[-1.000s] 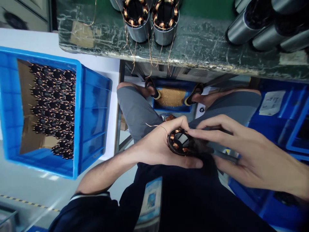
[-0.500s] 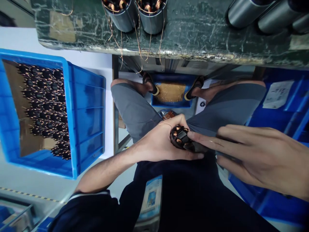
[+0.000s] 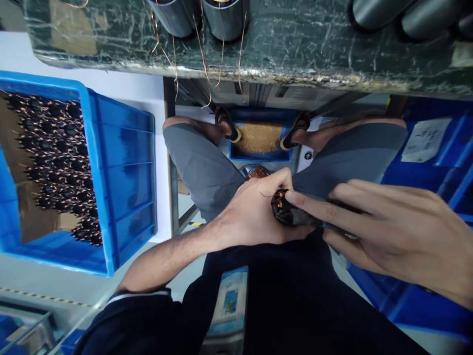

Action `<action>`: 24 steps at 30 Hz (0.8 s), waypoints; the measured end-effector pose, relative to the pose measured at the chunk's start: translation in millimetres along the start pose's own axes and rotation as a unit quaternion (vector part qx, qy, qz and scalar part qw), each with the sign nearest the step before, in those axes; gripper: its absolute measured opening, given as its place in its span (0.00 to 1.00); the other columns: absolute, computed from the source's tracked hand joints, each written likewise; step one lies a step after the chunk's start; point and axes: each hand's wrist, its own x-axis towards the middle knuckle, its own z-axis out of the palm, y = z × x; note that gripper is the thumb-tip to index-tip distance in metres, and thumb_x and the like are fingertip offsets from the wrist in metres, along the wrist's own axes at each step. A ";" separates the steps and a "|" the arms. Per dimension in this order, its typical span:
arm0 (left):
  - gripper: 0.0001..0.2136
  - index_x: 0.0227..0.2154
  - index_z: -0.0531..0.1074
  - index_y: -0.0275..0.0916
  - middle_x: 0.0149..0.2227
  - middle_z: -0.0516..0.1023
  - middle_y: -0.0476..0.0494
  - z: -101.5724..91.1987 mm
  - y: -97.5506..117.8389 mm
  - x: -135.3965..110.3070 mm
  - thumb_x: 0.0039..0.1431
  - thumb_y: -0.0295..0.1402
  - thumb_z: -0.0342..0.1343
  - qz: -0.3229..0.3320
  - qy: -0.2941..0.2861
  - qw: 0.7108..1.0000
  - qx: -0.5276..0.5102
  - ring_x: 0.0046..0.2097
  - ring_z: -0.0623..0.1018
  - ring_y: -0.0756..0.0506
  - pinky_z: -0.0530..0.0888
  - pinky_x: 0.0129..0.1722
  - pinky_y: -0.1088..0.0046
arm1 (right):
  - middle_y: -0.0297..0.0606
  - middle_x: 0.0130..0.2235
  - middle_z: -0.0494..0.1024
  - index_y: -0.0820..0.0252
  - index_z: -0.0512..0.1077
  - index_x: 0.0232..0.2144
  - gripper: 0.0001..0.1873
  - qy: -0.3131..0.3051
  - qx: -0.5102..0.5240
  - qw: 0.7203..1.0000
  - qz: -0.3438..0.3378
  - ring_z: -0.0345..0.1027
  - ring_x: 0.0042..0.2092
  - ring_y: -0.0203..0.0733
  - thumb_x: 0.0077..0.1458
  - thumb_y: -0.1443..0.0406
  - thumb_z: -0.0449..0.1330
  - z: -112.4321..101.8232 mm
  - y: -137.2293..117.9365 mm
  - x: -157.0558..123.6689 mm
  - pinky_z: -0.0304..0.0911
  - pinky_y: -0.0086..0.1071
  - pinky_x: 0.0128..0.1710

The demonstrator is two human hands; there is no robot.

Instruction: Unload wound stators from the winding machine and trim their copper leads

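Note:
My left hand [image 3: 251, 212] is wrapped round a small dark motor stator [image 3: 280, 203] with copper windings on its end face, held over my lap. A thin copper wire sticks out of it near the thumb. My right hand [image 3: 399, 236] comes in from the right, its index fingertip at the windings. Under that finger is a smooth dark grey tool [image 3: 303, 217], lying against the stator's end; its handle is mostly hidden by the fingers, so its kind does not show.
A blue crate [image 3: 125, 172] on the left holds rows of wound stators [image 3: 55, 162]. On the worn green bench [image 3: 295, 59] stand several grey metal cylinders [image 3: 225, 22], some trailing copper wires. A blue tray [image 3: 258, 155] lies between my feet. Blue bins [image 3: 424, 187] stand at right.
Both hands have shifted slightly, with the stator a little farther right. Its end face is tilted more, and the right index finger now covers more of it. The view has moved slightly.

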 end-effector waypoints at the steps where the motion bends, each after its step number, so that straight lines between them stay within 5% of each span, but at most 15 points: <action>1: 0.23 0.37 0.63 0.44 0.35 0.77 0.55 0.5 0.9 0.6 0.57 0.42 0.76 -0.006 0.001 1.000 -0.001 0.35 0.73 0.50 0.67 0.36 0.70 | 0.34 0.40 0.74 0.55 0.65 0.77 0.33 0.000 0.005 1.000 0.005 0.67 0.37 0.44 0.74 0.70 0.58 0.6 0.0 -1.8 0.64 0.41 0.33; 5: 0.22 0.39 0.65 0.44 0.36 0.78 0.54 1.6 2.6 1.5 0.58 0.44 0.76 -0.027 0.000 1.000 -0.012 0.36 0.75 0.49 0.69 0.36 0.70 | 0.31 0.39 0.73 0.53 0.63 0.78 0.33 -0.016 0.080 0.995 0.064 0.69 0.35 0.39 0.75 0.70 0.58 4.1 5.0 -3.8 0.65 0.37 0.34; 11: 0.20 0.44 0.71 0.45 0.39 0.79 0.53 8.6 -1.1 1.9 0.58 0.43 0.76 -0.012 0.005 1.000 -0.007 0.39 0.79 0.47 0.73 0.40 0.67 | 0.40 0.48 0.78 0.52 0.63 0.78 0.34 -0.025 0.083 0.994 0.067 0.70 0.45 0.49 0.74 0.67 0.58 8.3 10.8 3.4 0.68 0.45 0.45; 15: 0.20 0.40 0.70 0.45 0.38 0.79 0.53 15.1 -4.3 2.6 0.56 0.43 0.76 0.007 0.023 1.000 -0.011 0.39 0.79 0.47 0.73 0.41 0.66 | 0.36 0.43 0.79 0.51 0.66 0.77 0.34 -0.007 0.072 0.995 0.062 0.72 0.39 0.46 0.73 0.67 0.59 10.8 9.4 3.2 0.66 0.42 0.38; 19: 0.23 0.35 0.67 0.43 0.34 0.76 0.53 16.3 -6.7 5.5 0.54 0.42 0.78 -0.037 -0.013 0.995 -0.091 0.36 0.77 0.48 0.70 0.37 0.68 | 0.31 0.34 0.77 0.45 0.69 0.76 0.32 -0.025 0.193 0.977 0.087 0.72 0.29 0.40 0.74 0.67 0.58 10.7 15.8 1.7 0.62 0.36 0.27; 21: 0.22 0.36 0.71 0.43 0.35 0.77 0.52 17.5 -9.8 8.0 0.53 0.43 0.80 -0.074 -0.047 0.971 -0.223 0.37 0.77 0.48 0.72 0.38 0.68 | 0.33 0.41 0.84 0.42 0.71 0.75 0.31 -0.027 0.262 0.958 0.115 0.78 0.32 0.42 0.74 0.66 0.59 11.4 20.7 2.2 0.68 0.36 0.29; 24: 0.22 0.35 0.76 0.41 0.34 0.77 0.50 25.0 -16.2 10.5 0.50 0.46 0.83 -0.126 -0.079 0.891 -0.428 0.36 0.76 0.48 0.75 0.39 0.67 | 0.39 0.60 0.85 0.42 0.72 0.74 0.33 -0.010 0.328 0.931 0.161 0.85 0.51 0.54 0.70 0.61 0.69 17.4 22.0 4.9 0.81 0.44 0.47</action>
